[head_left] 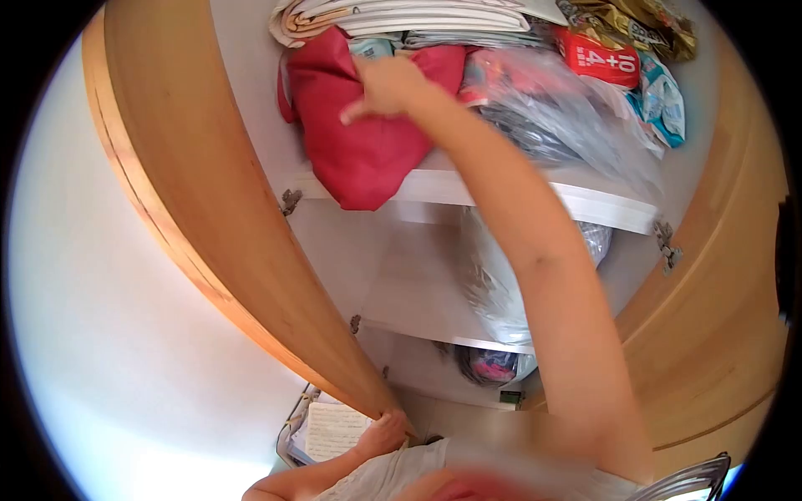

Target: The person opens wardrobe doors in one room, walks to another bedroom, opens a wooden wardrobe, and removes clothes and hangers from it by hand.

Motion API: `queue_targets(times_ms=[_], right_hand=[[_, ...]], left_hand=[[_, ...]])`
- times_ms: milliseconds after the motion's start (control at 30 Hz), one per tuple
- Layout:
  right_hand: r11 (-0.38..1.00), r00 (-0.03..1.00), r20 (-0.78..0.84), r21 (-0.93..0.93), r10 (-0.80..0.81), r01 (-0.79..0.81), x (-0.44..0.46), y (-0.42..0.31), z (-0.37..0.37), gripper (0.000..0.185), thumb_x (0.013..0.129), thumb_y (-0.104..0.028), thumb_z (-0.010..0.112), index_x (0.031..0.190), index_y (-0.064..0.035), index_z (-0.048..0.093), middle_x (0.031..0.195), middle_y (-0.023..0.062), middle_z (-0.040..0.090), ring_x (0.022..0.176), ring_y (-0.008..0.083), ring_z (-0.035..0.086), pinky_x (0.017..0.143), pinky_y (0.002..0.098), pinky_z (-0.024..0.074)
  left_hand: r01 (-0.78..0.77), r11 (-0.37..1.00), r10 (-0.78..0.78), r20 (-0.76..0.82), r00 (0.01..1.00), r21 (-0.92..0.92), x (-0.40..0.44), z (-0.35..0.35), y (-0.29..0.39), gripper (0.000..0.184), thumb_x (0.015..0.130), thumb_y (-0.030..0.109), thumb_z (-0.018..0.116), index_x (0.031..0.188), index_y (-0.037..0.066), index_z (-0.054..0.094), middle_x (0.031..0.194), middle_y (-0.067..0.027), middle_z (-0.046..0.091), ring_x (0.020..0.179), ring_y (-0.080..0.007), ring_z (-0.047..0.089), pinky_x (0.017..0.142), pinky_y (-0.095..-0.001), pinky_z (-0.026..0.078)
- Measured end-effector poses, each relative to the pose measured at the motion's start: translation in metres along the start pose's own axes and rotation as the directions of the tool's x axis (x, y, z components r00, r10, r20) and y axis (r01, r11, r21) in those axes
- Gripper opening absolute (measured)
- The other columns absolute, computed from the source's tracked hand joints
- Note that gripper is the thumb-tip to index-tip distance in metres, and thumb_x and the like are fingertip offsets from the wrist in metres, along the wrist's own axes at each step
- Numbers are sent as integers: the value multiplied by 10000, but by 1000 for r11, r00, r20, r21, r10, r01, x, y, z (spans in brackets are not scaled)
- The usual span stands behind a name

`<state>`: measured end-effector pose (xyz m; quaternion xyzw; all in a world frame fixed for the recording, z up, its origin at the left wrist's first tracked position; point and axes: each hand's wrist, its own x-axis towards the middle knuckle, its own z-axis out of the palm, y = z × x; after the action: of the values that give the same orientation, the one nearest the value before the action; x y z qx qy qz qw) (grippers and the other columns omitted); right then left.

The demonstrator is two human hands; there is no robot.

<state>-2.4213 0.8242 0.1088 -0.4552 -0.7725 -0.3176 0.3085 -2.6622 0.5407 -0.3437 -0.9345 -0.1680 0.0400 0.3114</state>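
Observation:
A red cloth bag (359,163) lies bunched on the upper shelf and droops over its front edge. My right hand (388,86) reaches up to it, thumb apart on the front of the cloth and fingers partly tucked behind a raised fold. It appears to grip the bag; the fingertips are hidden. Low in the view, my left hand (386,433) is closed round the bottom edge of the wooden cabinet door (251,250) on the left.
Folded cream cloths (409,17) are stacked behind the bag. A clear plastic bag (551,108) and a red "10+4" pack (597,60) lie to the right. Lower shelves hold a wrapped bundle (493,284). A handwritten notebook (334,426) is beside the left door.

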Motion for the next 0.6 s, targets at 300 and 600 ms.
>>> queue_targets(times_ms=[300,600], right_hand=[[972,991,-131,-236,-42,10,-31,-15,54,411,747,-419,714,952,-71,640,800,55,677,841,244,628,757,373,427],[990,837,-544,-138,-55,-25,12,13,83,533,725,-284,744,1161,-43,553,1146,155,564,1035,285,545,842,405,450]], left_hand=[[9,998,-9,-2,1000,64,6,-4,-2,228,780,259,530,866,91,659,842,-61,535,900,-216,511,851,-379,375],[-20,1000,20,74,997,-5,7,8,6,152,770,225,539,802,132,654,834,-47,554,867,-211,502,755,-364,368]])
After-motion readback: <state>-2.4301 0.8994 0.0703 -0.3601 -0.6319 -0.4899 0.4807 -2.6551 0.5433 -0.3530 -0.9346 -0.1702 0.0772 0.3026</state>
